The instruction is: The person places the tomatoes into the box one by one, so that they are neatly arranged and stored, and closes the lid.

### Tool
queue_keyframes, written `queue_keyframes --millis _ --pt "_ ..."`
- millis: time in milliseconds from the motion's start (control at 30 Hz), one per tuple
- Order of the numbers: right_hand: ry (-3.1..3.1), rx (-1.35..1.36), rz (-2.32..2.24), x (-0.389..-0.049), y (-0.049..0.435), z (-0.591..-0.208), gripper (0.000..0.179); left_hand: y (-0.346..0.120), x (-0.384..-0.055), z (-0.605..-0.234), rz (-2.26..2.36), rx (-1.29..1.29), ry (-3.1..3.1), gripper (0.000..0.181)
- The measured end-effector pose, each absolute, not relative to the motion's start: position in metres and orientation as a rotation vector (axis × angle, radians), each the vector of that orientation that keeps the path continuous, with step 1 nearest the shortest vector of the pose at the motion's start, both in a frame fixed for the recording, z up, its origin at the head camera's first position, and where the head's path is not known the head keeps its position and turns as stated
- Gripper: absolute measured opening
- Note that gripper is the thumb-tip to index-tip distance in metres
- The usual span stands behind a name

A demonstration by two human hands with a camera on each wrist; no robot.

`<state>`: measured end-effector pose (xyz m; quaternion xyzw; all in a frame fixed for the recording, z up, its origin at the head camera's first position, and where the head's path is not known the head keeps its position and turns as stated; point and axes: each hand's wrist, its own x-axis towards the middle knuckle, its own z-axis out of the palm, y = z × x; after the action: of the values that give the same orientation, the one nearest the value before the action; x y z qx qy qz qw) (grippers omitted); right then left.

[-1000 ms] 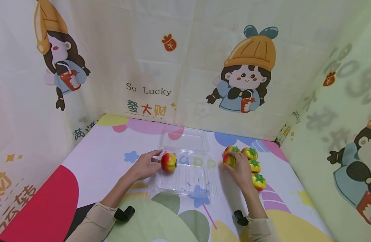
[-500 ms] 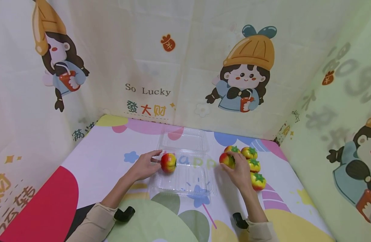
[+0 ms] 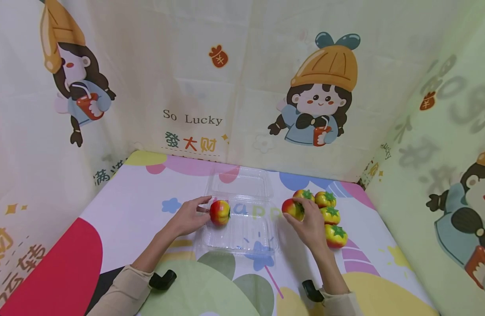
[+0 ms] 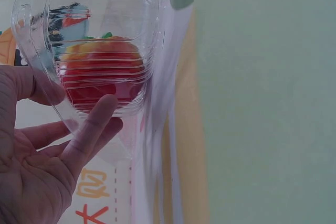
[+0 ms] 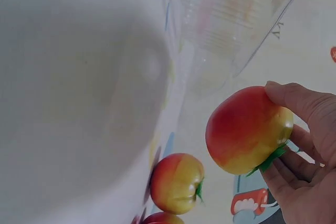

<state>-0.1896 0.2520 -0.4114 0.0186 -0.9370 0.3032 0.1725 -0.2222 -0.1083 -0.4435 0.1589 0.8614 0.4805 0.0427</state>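
My left hand (image 3: 190, 216) is at the left edge of a clear plastic clamshell box (image 3: 240, 239), whose lid (image 3: 242, 183) lies open toward the back. In the left wrist view, its thumb and fingers pinch the box's rim and wall. Inside the box, beside those fingers, sits one red-and-yellow toy fruit (image 3: 220, 213); its green top (image 4: 107, 34) shows through the ribbed plastic. My right hand (image 3: 311, 221) grips a second toy fruit (image 5: 247, 129) between thumb and fingers, just right of the box. Its green leafy top (image 5: 270, 160) faces the palm.
Several more toy fruits (image 3: 335, 236) with green star-shaped tops stand behind and right of my right hand. A patterned cloth (image 3: 120, 210) covers the table. Printed curtains (image 3: 246, 87) enclose the back and sides.
My right hand has moved left with its toy fruit, away from the group and toward the box. The left hand and the fruit in the box have stayed put.
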Motion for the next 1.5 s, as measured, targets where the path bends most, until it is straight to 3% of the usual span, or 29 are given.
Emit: queue_keyframes --millis 1500 --pt "-2.506 0.309 0.972 -0.172 0.211 -0.405 0.054 -0.107 -0.224 -0.444 1.466 0.458 2.634 0.064"
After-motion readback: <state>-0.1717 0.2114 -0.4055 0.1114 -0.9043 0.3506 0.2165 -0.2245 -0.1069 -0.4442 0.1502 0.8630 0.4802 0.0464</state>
